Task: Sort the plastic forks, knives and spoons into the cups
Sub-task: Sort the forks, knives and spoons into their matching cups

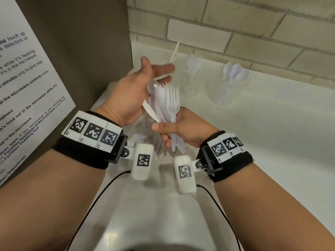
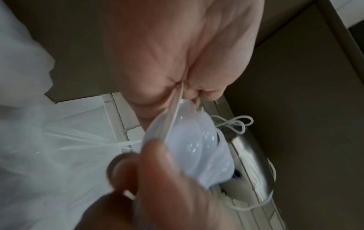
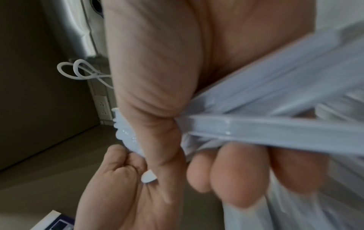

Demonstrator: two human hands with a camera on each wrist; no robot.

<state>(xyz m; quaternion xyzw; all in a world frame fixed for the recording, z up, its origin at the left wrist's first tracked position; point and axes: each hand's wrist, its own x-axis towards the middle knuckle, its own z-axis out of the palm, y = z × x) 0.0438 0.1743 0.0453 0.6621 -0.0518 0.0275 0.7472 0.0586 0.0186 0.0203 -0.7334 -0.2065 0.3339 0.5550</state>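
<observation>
Gripping a mixed bundle of white plastic cutlery (image 1: 167, 107) by the handles, right hand (image 1: 183, 130) with fingers curled tight round them, thumb across the front. Fork tines and spoon bowls fanned up and to the far side; handle ends sticking out below the fist toward the near side. In the right wrist view, fingertips (image 3: 232, 174) folded over the handles (image 3: 275, 124), clamped.

Reaching into the fan from the left, left hand (image 1: 137, 93), palm turned toward the cutlery, fingers straight and slightly spread, thumb raised. Touching the spoon bowls with palm and lower fingers; pinching or merely resting, cannot tell. Left wrist view too blurred to settle it: only spoon bowls (image 2: 199, 140) pressed against the palm (image 2: 177, 54).

Standing at the far edge of the white counter (image 1: 272, 142), against the brick wall (image 1: 235, 33), three clear cups in a row: knife cup (image 1: 170, 60) far left, mostly hidden behind the left fingers, with a knife leaning out; fork cup (image 1: 192, 78) in the middle; spoon cup (image 1: 226, 87) to the right, holding several spoons. Cup walls nearly invisible against the counter.

Hemmed in on the left by a brown panel (image 1: 90, 51) carrying a printed notice (image 1: 27, 87), cut off at the frame edge. Open counter to the right and on the near side. Lying under the hands, a crumpled clear bag (image 1: 145, 134), hard to make out.
</observation>
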